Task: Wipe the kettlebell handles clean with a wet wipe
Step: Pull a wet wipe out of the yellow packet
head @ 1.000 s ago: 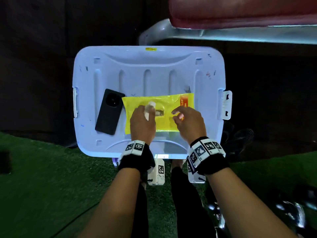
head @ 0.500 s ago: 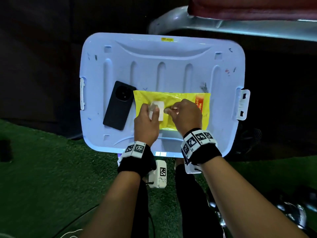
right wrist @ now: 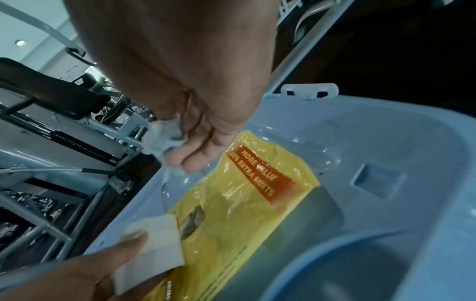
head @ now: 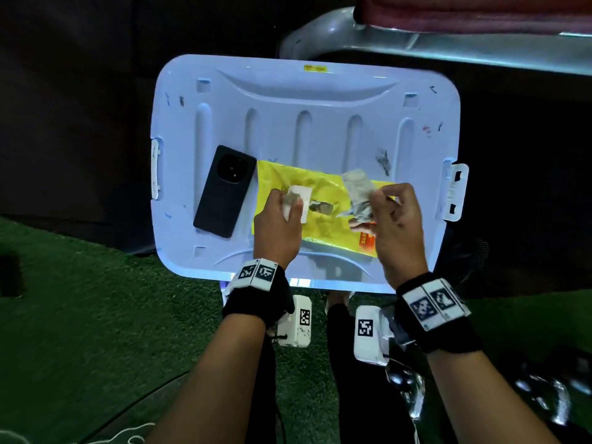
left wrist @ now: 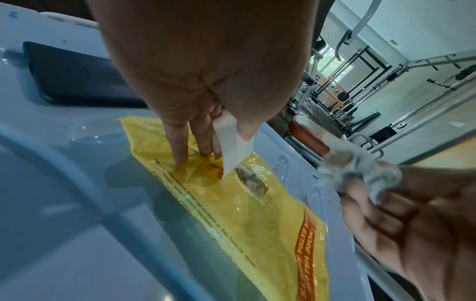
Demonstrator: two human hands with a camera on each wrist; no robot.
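A yellow wet-wipe pack point(head: 323, 219) point(left wrist: 244, 213) point(right wrist: 231, 213) lies on a pale blue bin lid point(head: 304, 123). My left hand point(head: 282, 225) pinches the pack's white seal flap point(head: 299, 200) point(left wrist: 231, 146) point(right wrist: 152, 240) and holds it peeled back, other fingers pressing the pack. The slot under the flap shows another wipe point(head: 322, 206) point(left wrist: 251, 182). My right hand point(head: 394, 225) pinches a crumpled grey-white wet wipe point(head: 358, 193) point(left wrist: 355, 169) point(right wrist: 162, 138), lifted just above the pack's right part. No kettlebell handle is clearly in view.
A black phone point(head: 224, 190) lies on the lid left of the pack. The lid has latch tabs point(head: 453, 197) at its sides. Green turf point(head: 80, 331) covers the floor near me. A metal bench frame point(head: 416, 43) runs behind the bin. Shiny dark objects point(head: 544, 398) sit at lower right.
My right hand has pulled a wipe out of the pack's slot and raised it to the right. The left hand has kept holding the flap back.
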